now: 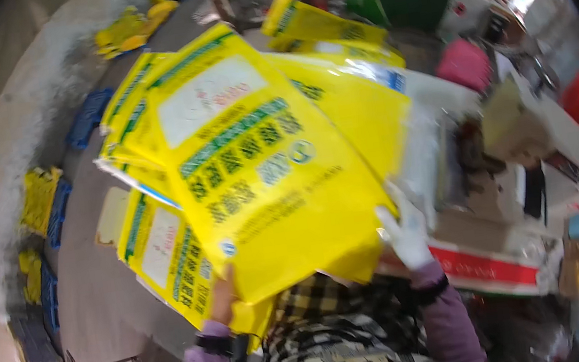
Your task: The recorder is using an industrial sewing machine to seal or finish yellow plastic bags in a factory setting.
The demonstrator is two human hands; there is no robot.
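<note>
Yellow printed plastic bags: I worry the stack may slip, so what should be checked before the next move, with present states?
1. Left hand on lower edge of top yellow printed plastic bag: ok.
2. Right hand, white-gloved, at the bag's right corner: ok.
3. Bags beneath squared up: not ok, fanned out.
4. Grip firmness: cannot tell, blurred.
5. Cluttered white table has bare space: cannot tell.

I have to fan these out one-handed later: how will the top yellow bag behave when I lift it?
The top yellow bag looks flat and empty, so probably light. It lies fairly straight across the stack held by the left hand and gloved right hand, yet likely bends unsupported. Its glossy face may slide.
</note>
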